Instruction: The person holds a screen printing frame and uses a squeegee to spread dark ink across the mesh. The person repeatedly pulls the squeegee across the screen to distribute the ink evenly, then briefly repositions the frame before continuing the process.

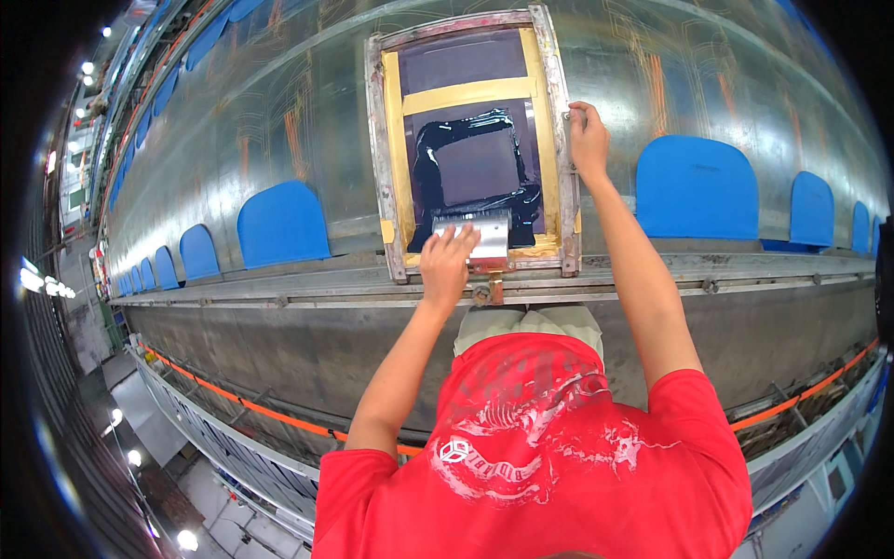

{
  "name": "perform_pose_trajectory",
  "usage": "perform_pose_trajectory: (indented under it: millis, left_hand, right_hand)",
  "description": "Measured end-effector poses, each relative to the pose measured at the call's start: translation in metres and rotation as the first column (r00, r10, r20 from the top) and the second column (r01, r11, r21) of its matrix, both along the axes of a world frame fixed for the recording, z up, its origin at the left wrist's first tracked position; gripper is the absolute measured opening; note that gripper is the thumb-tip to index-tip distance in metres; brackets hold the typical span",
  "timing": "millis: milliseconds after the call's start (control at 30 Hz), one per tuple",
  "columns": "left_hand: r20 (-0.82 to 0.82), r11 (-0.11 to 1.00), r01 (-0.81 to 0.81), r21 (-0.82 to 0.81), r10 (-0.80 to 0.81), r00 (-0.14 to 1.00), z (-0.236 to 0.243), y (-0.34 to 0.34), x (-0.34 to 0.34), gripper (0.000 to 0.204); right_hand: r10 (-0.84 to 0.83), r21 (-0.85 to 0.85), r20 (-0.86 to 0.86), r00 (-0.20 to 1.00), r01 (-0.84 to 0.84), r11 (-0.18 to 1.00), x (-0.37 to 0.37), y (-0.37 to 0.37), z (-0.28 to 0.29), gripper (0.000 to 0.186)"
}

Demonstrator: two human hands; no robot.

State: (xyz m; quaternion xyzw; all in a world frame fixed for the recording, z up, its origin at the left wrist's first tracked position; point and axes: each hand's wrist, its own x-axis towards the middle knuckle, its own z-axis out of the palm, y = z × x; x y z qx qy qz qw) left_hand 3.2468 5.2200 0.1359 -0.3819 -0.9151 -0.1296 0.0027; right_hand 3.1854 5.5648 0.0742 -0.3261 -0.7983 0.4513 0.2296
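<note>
A screen-printing frame lies on the long metal table in front of me, its mesh bordered with yellow tape. Dark, glossy ink is smeared in a rough ring on the mesh. Near the frame's front end, my left hand is closed on a silvery metal squeegee, whose blade edge meets the ink. My right hand has its fingers bent around the frame's right side rail; the fingertips are partly hidden there.
Blue fabric panels with rounded tops, such as one on the left and one on the right, lie in a row along the table. A metal rail runs along its near edge. Behind me stretches an orange strip.
</note>
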Motion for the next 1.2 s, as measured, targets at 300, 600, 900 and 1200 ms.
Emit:
perform_pose_trajectory:
  millis: [300, 600, 900, 1200]
  left_hand:
    - [0.096, 0.995, -0.095, 0.032, 0.091, 0.991, 0.030, 0.088, -0.174, 0.035]
    - [-0.057, 0.989, 0.017, 0.150, -0.009, 0.998, 0.007, 0.050, -0.066, 0.035]
    - [-0.064, 0.996, -0.089, 0.007, 0.089, 0.994, 0.018, 0.099, -0.153, 0.033]
    - [-0.034, 0.995, 0.026, 0.093, -0.023, 0.999, 0.011, 0.040, -0.032, 0.024]
  right_hand:
    - [-0.007, 0.000, 0.124, 0.992, 0.007, 1.000, -0.001, -0.004, 0.011, 0.019]
    - [-0.036, -0.068, 0.134, 0.990, 0.045, 0.997, 0.003, -0.001, 0.020, 0.019]
    - [-0.001, -0.070, -0.021, 1.000, 0.000, 0.998, 0.001, -0.003, 0.012, 0.019]
    - [-0.012, 0.012, -0.049, 0.999, 0.012, 1.000, -0.005, 0.013, -0.005, 0.021]
